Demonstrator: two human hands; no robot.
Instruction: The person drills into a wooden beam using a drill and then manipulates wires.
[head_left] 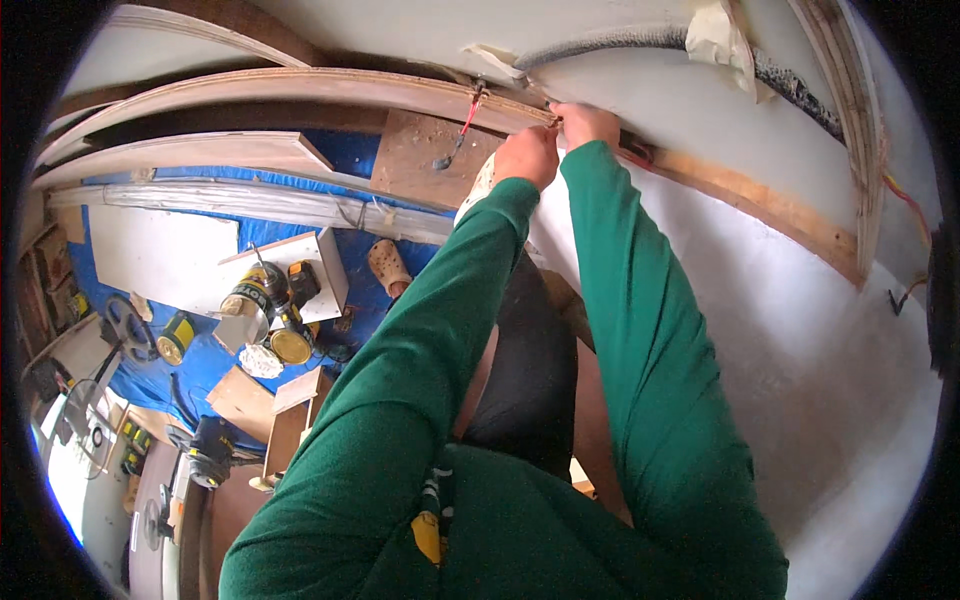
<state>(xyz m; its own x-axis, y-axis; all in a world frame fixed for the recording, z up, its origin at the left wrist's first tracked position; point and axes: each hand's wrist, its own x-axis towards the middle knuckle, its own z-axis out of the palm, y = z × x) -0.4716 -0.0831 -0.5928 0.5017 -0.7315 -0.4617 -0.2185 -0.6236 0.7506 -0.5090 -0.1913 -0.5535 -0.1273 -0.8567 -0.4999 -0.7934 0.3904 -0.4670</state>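
Note:
Both my arms in green sleeves reach up to a long curved wooden strip (pixel 330 85) fixed along a white panel (pixel 780 330). My left hand (pixel 527 156) is curled into a fist just under the strip, and I cannot tell if it holds anything. My right hand (pixel 585 122) pinches something small at the strip's edge, fingers closed against the wood. A red-handled clamp (pixel 460 130) hangs from the strip to the left of my hands.
A blue tarp (pixel 150 370) covers the floor below, with wooden boards (pixel 190 155), a cordless drill (pixel 290 325), yellow cans (pixel 250 295) and small wood blocks. Black foam tubing (pixel 800 90) and red and yellow wires (pixel 905 195) run along the wall at right.

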